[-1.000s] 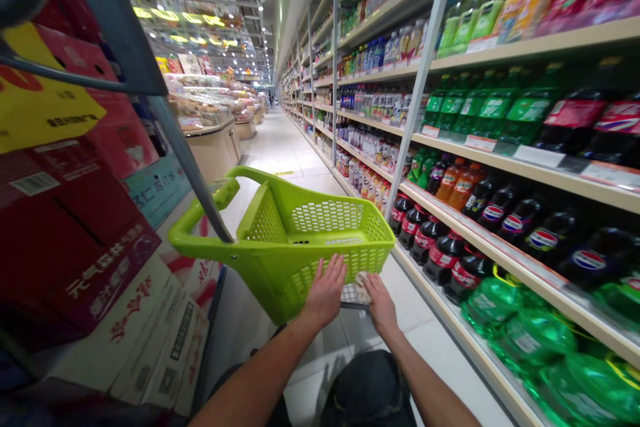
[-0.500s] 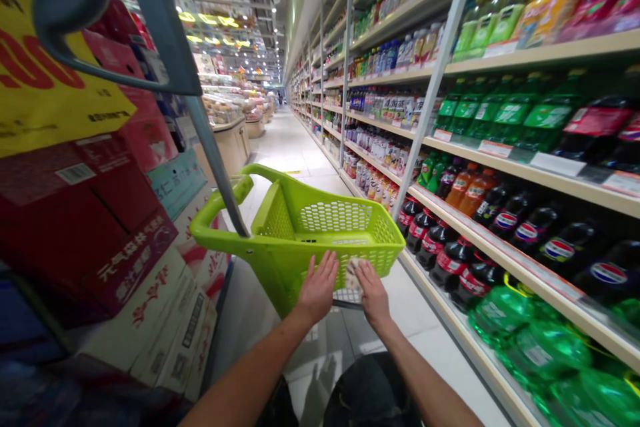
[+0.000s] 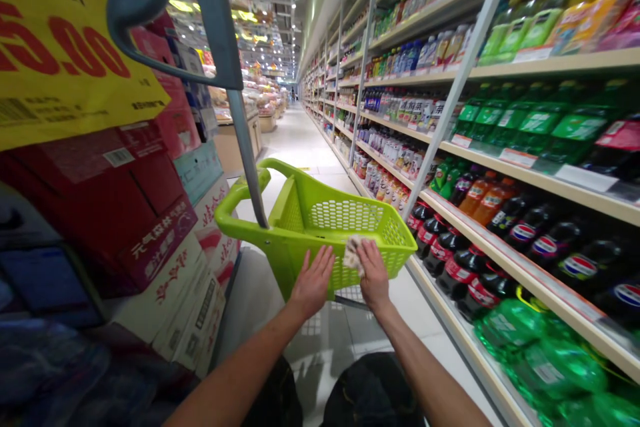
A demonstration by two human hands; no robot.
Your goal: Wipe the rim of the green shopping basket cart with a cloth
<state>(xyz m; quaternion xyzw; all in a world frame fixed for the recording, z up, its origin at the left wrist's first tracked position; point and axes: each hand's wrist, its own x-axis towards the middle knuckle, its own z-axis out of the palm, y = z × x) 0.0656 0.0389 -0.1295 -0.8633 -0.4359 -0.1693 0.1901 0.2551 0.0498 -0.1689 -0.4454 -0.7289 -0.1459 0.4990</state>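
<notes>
A lime-green plastic shopping basket (image 3: 320, 213) stands in the aisle in front of me, its grey pull handle (image 3: 200, 20) rising up to the top left. My left hand (image 3: 313, 282) lies flat against the basket's near wall, fingers stretched out. My right hand (image 3: 374, 273) presses a small crumpled whitish cloth (image 3: 351, 252) against the basket's near rim, fingers laid over it.
Shelves of soft-drink bottles (image 3: 520, 233) run along the right. Stacked red and white cartons (image 3: 150, 240) with a yellow price sign (image 3: 60, 60) stand on the left. The tiled aisle floor (image 3: 305, 140) stretches ahead. My dark-trousered knees (image 3: 370, 390) are at the bottom.
Both hands have slid up the basket's near wall, the right one carrying the cloth from the lower wall to the rim. The view has shifted right, so the grey handle now shows more fully.
</notes>
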